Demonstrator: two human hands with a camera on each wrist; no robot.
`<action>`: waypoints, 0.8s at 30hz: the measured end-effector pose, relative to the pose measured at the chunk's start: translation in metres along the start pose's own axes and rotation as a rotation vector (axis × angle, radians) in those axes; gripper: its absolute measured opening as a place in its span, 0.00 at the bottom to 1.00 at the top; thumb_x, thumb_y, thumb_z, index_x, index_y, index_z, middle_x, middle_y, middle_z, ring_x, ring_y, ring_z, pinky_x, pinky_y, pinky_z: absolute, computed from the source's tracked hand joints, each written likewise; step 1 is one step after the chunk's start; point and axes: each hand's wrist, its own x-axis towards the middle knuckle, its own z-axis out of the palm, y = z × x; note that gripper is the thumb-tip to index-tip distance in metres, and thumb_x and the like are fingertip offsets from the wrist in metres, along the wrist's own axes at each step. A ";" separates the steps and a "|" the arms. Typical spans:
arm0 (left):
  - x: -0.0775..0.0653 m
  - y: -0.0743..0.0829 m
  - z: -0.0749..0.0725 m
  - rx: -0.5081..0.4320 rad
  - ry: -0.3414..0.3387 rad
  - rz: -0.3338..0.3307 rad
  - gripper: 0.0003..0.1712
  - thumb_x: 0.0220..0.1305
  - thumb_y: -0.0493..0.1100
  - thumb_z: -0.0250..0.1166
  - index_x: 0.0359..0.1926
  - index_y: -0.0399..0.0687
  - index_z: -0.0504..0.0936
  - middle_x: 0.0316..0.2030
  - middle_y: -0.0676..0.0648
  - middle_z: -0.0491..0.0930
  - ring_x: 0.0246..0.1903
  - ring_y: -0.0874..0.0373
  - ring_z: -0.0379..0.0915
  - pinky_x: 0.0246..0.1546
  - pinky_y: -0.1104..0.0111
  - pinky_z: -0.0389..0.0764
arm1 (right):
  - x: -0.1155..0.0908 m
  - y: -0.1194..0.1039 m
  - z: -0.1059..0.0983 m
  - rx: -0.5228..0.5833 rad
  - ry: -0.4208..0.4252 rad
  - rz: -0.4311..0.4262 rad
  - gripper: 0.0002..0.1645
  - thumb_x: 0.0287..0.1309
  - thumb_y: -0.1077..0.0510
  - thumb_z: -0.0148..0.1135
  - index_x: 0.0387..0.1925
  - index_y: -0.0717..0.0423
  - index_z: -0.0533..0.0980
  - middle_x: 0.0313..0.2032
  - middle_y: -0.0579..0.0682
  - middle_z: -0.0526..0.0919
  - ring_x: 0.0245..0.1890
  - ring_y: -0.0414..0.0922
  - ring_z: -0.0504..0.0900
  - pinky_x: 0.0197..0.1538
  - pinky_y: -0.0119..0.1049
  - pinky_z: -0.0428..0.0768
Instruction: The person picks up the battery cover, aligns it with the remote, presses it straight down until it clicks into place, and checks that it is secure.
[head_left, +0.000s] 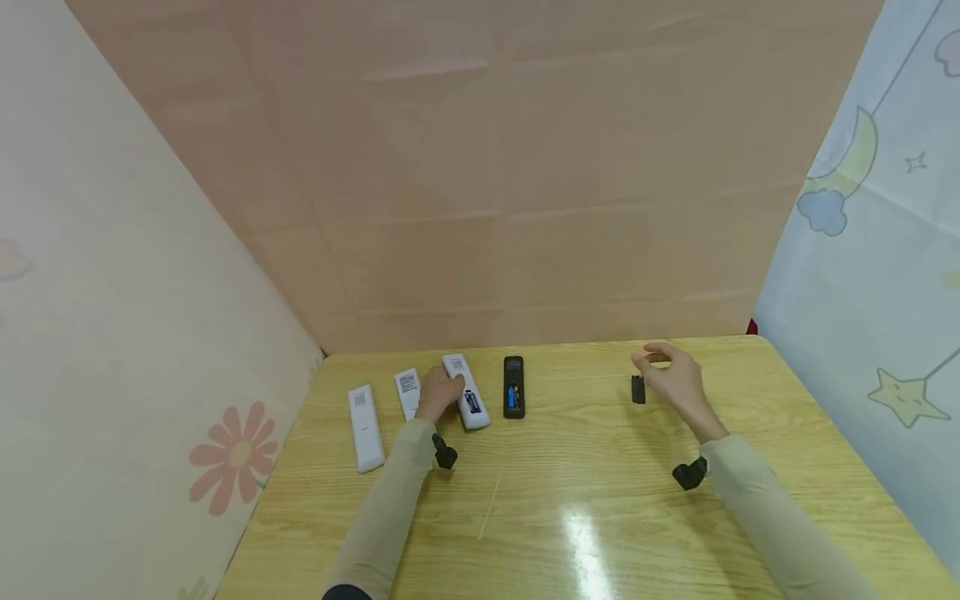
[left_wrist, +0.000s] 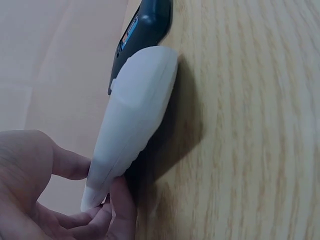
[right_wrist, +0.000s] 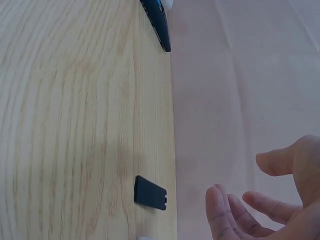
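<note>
My left hand [head_left: 438,393] grips the upper part of a white remote control [head_left: 468,383], thumb on one face and fingers round the other. Its battery bay faces up with dark blue batteries [head_left: 472,402] in it. In the left wrist view the white remote [left_wrist: 132,107] is tilted, its near end raised over a shadow on the table. My right hand [head_left: 675,382] hovers with nothing between thumb and fingers. Close by it on the table lies a small black battery cover [right_wrist: 150,193]. A black remote control [head_left: 513,377] lies between the hands, its bay holding a blue and an orange battery.
Two more white remotes lie on the left: one [head_left: 366,429] near the table's left side, another [head_left: 407,385] partly hidden by my left hand. A white edge [right_wrist: 145,238] shows below the cover in the right wrist view. A fabric backdrop [head_left: 480,208] rises behind the wooden table [head_left: 570,467].
</note>
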 end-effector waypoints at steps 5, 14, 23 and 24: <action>-0.003 0.001 -0.003 -0.018 0.018 0.006 0.21 0.71 0.43 0.58 0.19 0.49 0.66 0.17 0.50 0.69 0.16 0.57 0.61 0.15 0.67 0.62 | 0.003 0.006 -0.005 -0.058 0.023 0.015 0.38 0.78 0.40 0.59 0.72 0.66 0.72 0.59 0.70 0.83 0.51 0.66 0.88 0.35 0.31 0.83; -0.011 0.002 -0.007 -0.170 0.015 -0.008 0.21 0.68 0.41 0.59 0.19 0.51 0.61 0.17 0.52 0.67 0.17 0.58 0.63 0.17 0.68 0.64 | 0.002 0.018 -0.014 -0.105 0.022 0.044 0.38 0.79 0.41 0.58 0.74 0.66 0.70 0.60 0.70 0.81 0.55 0.68 0.84 0.36 0.33 0.81; -0.014 -0.004 -0.005 -0.348 -0.007 -0.026 0.24 0.75 0.44 0.61 0.61 0.28 0.79 0.53 0.33 0.85 0.46 0.49 0.85 0.40 0.63 0.88 | 0.002 0.033 -0.016 -0.161 0.025 0.027 0.36 0.78 0.46 0.60 0.71 0.70 0.71 0.61 0.74 0.79 0.53 0.70 0.85 0.49 0.61 0.85; -0.014 -0.004 -0.005 -0.365 -0.017 -0.034 0.28 0.76 0.45 0.61 0.67 0.28 0.76 0.58 0.31 0.83 0.50 0.47 0.85 0.44 0.62 0.89 | 0.002 0.035 -0.016 -0.166 0.019 0.029 0.36 0.77 0.47 0.60 0.71 0.70 0.71 0.61 0.75 0.79 0.53 0.71 0.85 0.50 0.63 0.84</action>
